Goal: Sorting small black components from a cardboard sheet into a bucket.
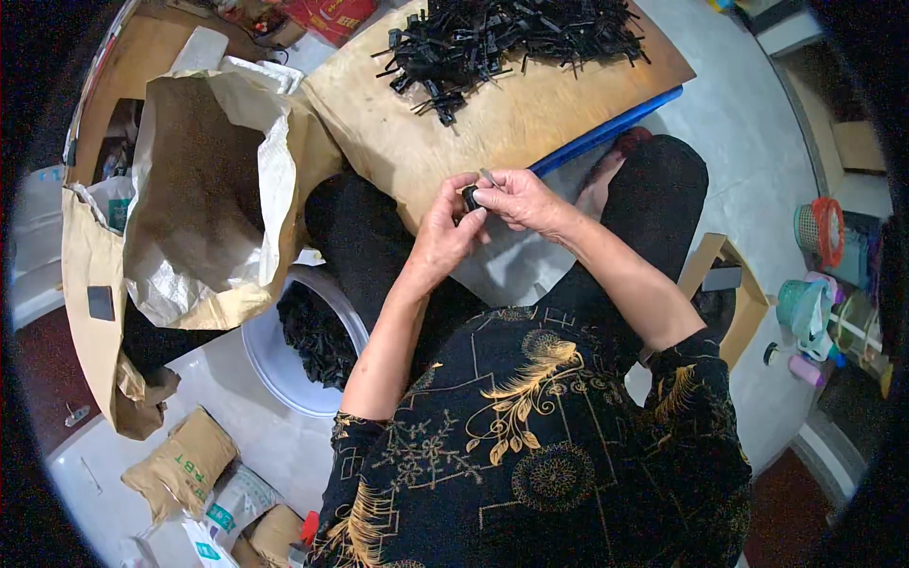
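One small black piece in hand, many others heaped or tubbed

The largest thing here is the bench (454, 151), its tan top partly bare on the near side. Left of it the paper sack (194, 170) gapes wide, its deeper inside too shaded to judge. At the bench's far end lies a broad heap (516, 38) of black parts with thin prongs, tangled and loose. Below the sack, the white tub (258, 367) holds dark pieces (312, 331), too bunched to tell one by one.

Near the bench's close edge, the left hand (447, 222) and right hand (523, 201) meet. The fingers of both are clamped on one small black piece (470, 198), held between them above the lap. A thin pale sliver (488, 176) shows at the right fingertips; its kind is unclear.

The piece in hand looks midway through handling, neither set down nor let go. Much seems left if the heap is unworked stock, but whether heap or tub holds finished pieces cannot be told.
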Demonstrator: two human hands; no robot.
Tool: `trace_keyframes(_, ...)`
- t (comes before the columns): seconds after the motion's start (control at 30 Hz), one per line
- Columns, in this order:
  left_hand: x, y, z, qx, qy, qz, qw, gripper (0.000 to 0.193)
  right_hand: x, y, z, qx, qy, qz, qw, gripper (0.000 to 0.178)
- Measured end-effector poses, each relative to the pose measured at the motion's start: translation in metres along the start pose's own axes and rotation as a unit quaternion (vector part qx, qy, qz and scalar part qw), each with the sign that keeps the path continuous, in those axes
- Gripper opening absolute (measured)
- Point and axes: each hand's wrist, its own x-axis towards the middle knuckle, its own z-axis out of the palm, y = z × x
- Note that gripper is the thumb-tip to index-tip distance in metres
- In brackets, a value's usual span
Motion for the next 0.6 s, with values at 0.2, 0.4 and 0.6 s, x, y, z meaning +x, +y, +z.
trace_keyframes(0.2,0.009,-0.015,-0.008,-0.1,0.019,-0.019,0.995,0.032,0.001,-0.005,0.005,-0.042,0.026,0.039,0.998,0.031)
trace_keyframes(0.4,0.017,-0.022,-0.004,-0.096,0.028,-0.031,0.994,0.025,0.008,0.004,-0.001,-0.172,-0.009,-0.035,0.984,0.031)
trace_keyframes(0.6,0.018,-0.025,-0.004,-0.089,0.059,-0.046,0.993,0.022,0.016,0.011,0.003,-0.193,0.023,-0.022,0.981,0.027)
